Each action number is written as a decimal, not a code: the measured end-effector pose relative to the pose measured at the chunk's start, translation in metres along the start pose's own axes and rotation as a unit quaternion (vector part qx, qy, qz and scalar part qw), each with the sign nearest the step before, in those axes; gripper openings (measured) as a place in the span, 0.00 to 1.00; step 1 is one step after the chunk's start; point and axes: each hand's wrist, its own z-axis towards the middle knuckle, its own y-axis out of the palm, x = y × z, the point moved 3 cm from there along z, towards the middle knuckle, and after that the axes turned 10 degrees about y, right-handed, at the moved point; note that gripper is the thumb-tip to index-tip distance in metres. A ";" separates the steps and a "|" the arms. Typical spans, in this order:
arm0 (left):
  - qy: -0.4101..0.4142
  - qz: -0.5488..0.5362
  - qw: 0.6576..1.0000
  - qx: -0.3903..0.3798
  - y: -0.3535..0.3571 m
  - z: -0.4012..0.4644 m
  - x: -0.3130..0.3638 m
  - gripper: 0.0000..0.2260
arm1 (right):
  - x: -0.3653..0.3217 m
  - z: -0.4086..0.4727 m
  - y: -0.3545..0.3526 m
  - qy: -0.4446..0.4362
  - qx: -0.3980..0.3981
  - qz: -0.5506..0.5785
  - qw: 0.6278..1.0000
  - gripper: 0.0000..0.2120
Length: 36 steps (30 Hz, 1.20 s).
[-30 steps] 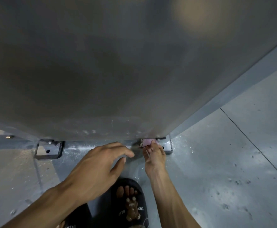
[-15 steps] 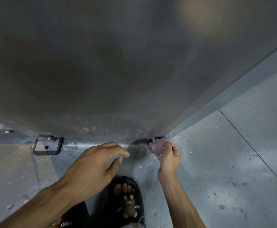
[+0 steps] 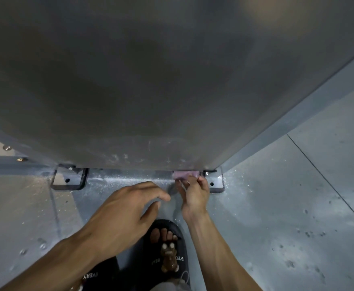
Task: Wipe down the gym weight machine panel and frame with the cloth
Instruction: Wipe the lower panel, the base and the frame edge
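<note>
**Cloth at lower edge of panel, right hand gripping**

Landmark: the large grey metal panel point(image 3: 151, 80), which fills the upper part of the head view and slopes down to a bottom edge close to the floor.

Cloth point(image 3: 185, 174): small, pink-purple, bunched. It sits right at the panel's bottom edge, toward that edge's right end, touching the base strip beneath the panel.

Right hand point(image 3: 194, 196): just below the panel's bottom edge, fingers curled around the cloth and pinching it against the base. Fingertips partly hidden behind the cloth.

Left hand point(image 3: 125, 215): below the panel's edge, to the left of the right hand, near it but apart. Fingers loosely bent and spread, thumb out; holds nothing. Whether it touches the floor cannot be told.

Right mounting bracket point(image 3: 215, 183): dark, with a bolt hole, directly beside the cloth at the panel's lower right corner. Left mounting bracket point(image 3: 69, 180): same type, under the panel's edge farther left.

Floor point(image 3: 277, 206): grey, speckled with pale dust along the base of the panel.

Black slide sandal point(image 3: 167, 257): below the hands, bear ornament on the strap, toes showing.
</note>
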 end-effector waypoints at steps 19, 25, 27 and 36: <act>0.004 -0.005 1.000 -0.005 0.006 0.005 0.002 0.13 | -0.003 -0.008 0.012 0.000 0.003 0.053 0.999 0.03; 0.004 -0.003 1.000 -0.007 0.009 0.006 0.000 0.12 | -0.015 -0.032 0.015 -0.063 -0.016 0.091 0.994 0.03; 0.003 -0.003 1.000 -0.007 0.009 0.006 0.001 0.12 | -0.014 -0.032 0.015 -0.079 -0.006 0.063 0.995 0.03; 0.006 -0.007 1.000 -0.001 0.007 0.006 -0.001 0.12 | -0.024 -0.042 0.022 -0.046 -0.009 0.084 0.995 0.03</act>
